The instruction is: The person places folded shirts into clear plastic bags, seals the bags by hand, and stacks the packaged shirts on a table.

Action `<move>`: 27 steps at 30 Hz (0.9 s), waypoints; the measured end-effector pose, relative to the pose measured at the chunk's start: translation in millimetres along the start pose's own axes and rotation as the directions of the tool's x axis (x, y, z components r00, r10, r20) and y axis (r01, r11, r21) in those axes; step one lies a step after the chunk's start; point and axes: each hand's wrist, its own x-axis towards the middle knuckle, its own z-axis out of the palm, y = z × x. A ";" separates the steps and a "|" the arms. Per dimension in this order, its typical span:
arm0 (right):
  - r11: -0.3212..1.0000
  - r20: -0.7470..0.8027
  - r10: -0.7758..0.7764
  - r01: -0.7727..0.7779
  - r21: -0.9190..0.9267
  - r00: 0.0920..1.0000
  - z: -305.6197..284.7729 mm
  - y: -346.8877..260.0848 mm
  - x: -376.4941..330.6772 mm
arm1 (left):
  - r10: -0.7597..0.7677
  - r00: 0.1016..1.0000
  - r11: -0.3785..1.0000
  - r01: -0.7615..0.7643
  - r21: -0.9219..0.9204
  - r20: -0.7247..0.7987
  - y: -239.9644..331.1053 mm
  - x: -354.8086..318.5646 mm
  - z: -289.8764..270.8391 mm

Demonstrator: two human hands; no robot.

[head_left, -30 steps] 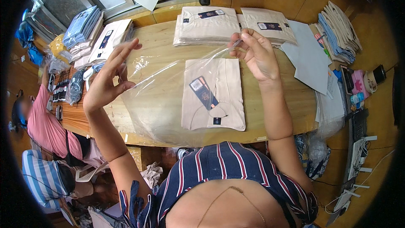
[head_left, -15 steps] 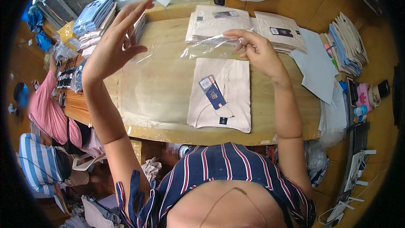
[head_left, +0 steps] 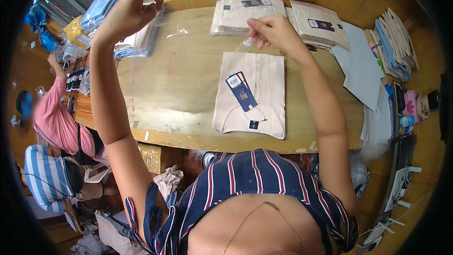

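Our left hand (head_left: pixel 127 12), right hand (head_left: pixel 273 33) pinch clear plastic bag (head_left: pixel 188 52) corners; folded beige tagged shirt (head_left: pixel 252 94) below, not yet bagged.

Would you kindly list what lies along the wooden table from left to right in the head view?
Stack of folded blue garments → raised left hand → right hand pinching the clear plastic bag → grey paper sheets → fanned stack of beige and blue folded cloths.

clear plastic bag (head_left: pixel 188 56) held up over table | navy-orange hang tag (head_left: pixel 241 90) on folded beige shirt (head_left: pixel 252 95)
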 end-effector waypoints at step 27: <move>0.841 -0.529 -0.468 0.173 -0.513 0.708 -10.1 209.9 -17.9 | -0.758 0.486 0.645 0.462 -0.609 -0.435 -167.0 -29.1 283.6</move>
